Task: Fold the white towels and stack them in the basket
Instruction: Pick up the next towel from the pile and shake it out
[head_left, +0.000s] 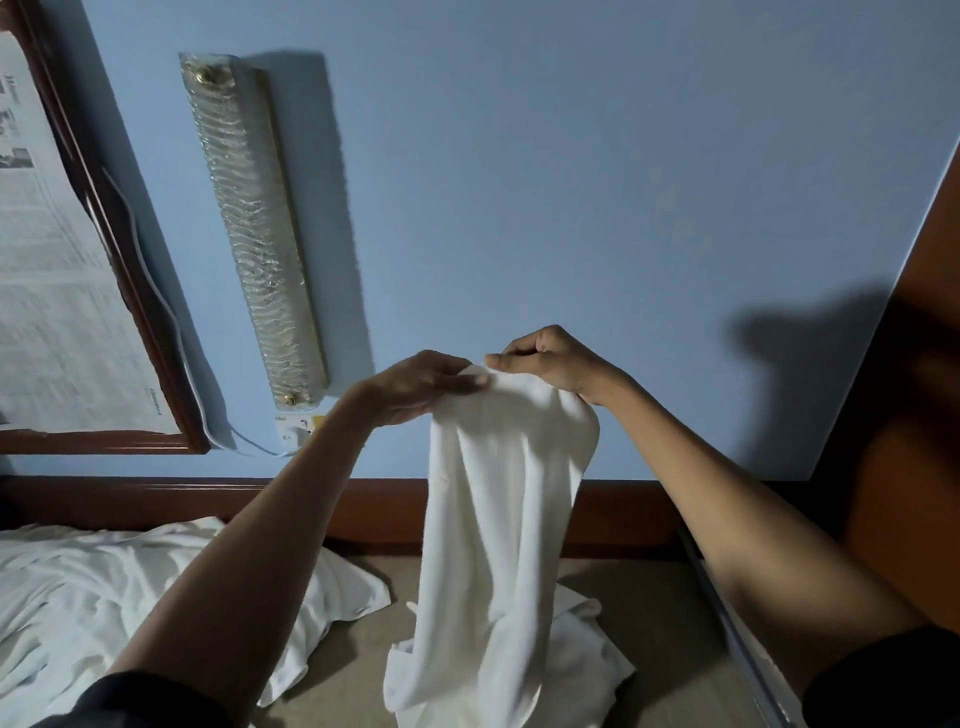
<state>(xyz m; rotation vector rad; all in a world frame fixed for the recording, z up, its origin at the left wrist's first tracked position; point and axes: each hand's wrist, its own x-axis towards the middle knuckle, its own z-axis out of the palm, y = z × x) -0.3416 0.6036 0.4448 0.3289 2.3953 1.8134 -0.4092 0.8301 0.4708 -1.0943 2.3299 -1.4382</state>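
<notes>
I log both hands raised, lower right of the wall light (254, 228). The left hand (421, 387) pinches the top edge of the white towel (498, 519) with near-straight fingers; the right hand (550, 364) grips it with curled fingers. The towel hangs limp; loose white cloth (78, 597) lies below the light.

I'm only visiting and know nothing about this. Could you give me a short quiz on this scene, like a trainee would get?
1. True or false: the left hand and right hand both grip the top edge of the hanging white towel.
2. Where does the crumpled white pile lie? A) left of the held towel B) on the wall C) over the right arm
3. Fill in: no ____ for stacking is in view.
Key: 1 true; 2 A; 3 basket.
</notes>
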